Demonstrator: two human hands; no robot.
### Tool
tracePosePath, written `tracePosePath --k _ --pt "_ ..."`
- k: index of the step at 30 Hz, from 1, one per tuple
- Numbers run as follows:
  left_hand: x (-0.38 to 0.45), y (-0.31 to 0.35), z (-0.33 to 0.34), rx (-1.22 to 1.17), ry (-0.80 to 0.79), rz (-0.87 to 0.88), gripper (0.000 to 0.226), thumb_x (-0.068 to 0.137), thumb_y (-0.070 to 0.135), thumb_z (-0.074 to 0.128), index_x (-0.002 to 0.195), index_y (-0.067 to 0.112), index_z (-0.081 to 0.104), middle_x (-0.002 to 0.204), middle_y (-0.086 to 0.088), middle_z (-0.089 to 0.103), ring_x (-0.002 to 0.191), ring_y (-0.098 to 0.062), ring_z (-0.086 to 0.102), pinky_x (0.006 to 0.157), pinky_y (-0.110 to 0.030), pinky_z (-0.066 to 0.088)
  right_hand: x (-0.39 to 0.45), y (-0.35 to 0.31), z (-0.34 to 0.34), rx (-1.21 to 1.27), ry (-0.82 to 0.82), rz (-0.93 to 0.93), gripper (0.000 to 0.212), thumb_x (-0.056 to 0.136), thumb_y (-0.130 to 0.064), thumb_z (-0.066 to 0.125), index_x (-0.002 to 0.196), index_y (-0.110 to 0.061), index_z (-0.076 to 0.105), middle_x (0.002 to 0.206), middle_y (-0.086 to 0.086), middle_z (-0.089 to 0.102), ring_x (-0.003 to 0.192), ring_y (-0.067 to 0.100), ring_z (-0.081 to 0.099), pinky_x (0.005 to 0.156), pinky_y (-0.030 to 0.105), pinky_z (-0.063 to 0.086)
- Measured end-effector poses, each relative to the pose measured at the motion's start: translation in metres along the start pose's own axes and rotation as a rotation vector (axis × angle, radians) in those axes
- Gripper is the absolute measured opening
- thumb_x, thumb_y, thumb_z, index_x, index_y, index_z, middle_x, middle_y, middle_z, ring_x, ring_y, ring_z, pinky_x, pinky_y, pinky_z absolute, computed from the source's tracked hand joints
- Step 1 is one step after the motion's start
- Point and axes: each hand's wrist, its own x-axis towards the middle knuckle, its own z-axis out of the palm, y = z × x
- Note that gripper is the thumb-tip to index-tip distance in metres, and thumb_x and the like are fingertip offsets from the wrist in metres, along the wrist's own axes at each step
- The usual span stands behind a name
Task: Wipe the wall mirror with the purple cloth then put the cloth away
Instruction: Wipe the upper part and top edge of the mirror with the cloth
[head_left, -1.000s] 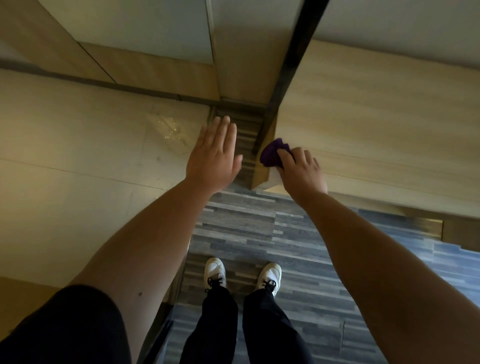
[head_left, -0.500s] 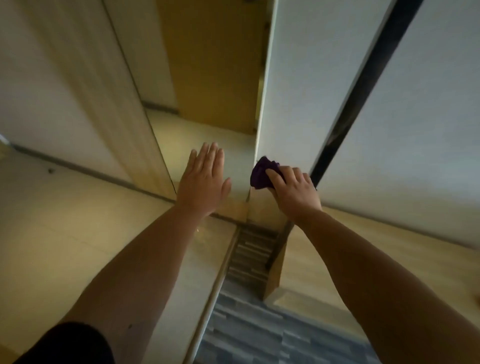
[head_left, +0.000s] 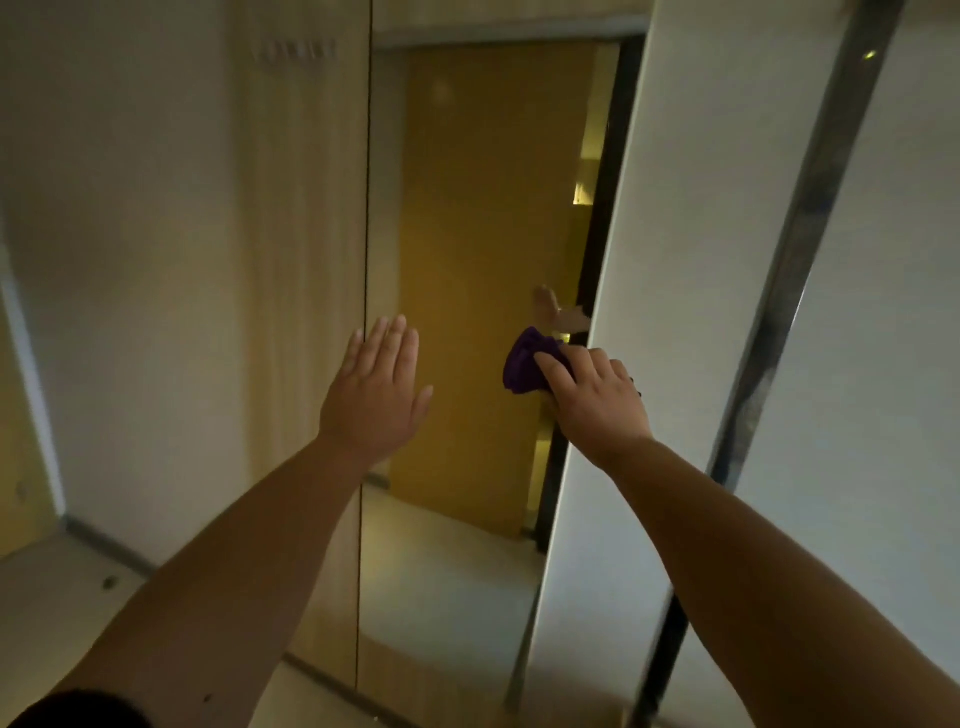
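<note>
The tall wall mirror (head_left: 467, 208) fills the middle of the view and reflects a wooden door and pale floor. My right hand (head_left: 592, 400) presses the bunched purple cloth (head_left: 524, 364) against the glass near the mirror's right edge. A faint reflection of fingers shows just above the cloth. My left hand (head_left: 376, 397) is raised flat with its fingers together, at the mirror's left edge; whether the palm touches the surface cannot be told.
A pale wall panel (head_left: 130, 260) lies left of the mirror. To the right stand a white panel (head_left: 691, 260) and a dark metal strip (head_left: 795, 260). Light floor (head_left: 62, 587) shows at the lower left.
The view has swung up from the floor and my shoes to the mirror. Both hands have risen with it, and the cloth has moved up along the mirror's right edge.
</note>
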Motion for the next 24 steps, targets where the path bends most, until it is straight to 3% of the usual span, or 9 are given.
tracePosePath --k 7,16,21,24 --pt "0.056 -0.038 -0.007 0.044 0.119 -0.008 0.073 0.099 0.048 0.022 0.151 -0.003 0.028 0.157 -0.022 0.032 0.147 -0.036 0.027 0.122 -0.051 0.02 0.068 0.007 -0.005 -0.078 0.136 -0.066 0.045 0.092 -0.024 0.063 0.133 -0.011 0.049 0.114 0.02 0.06 0.094 0.038 0.059 0.079 0.05 0.053" --pt "0.145 -0.065 0.03 0.037 0.274 -0.023 0.074 0.099 0.049 0.022 0.15 -0.003 0.029 0.158 -0.023 0.03 0.148 -0.036 0.025 0.122 -0.052 0.018 0.149 0.042 0.031 -0.158 0.169 -0.083 0.051 0.089 -0.025 0.065 0.135 -0.009 0.049 0.118 0.021 0.059 0.101 0.039 0.059 0.086 0.051 0.052" --pt "0.202 -0.083 0.053 0.056 0.339 -0.047 0.073 0.098 0.048 0.025 0.149 -0.003 0.032 0.157 -0.024 0.032 0.148 -0.036 0.027 0.122 -0.052 0.02 0.209 0.065 0.043 -0.159 0.203 -0.084 0.051 0.094 -0.037 0.04 0.135 -0.008 0.049 0.119 0.023 0.058 0.102 0.04 0.057 0.086 0.053 0.049" --pt "0.23 -0.094 0.068 0.056 0.368 -0.048 0.072 0.098 0.048 0.025 0.149 -0.003 0.033 0.156 -0.024 0.032 0.148 -0.036 0.027 0.122 -0.052 0.02 0.242 0.077 0.059 -0.211 0.227 -0.093 0.05 0.092 -0.027 0.063 0.136 -0.01 0.046 0.122 0.021 0.057 0.103 0.038 0.057 0.086 0.05 0.049"
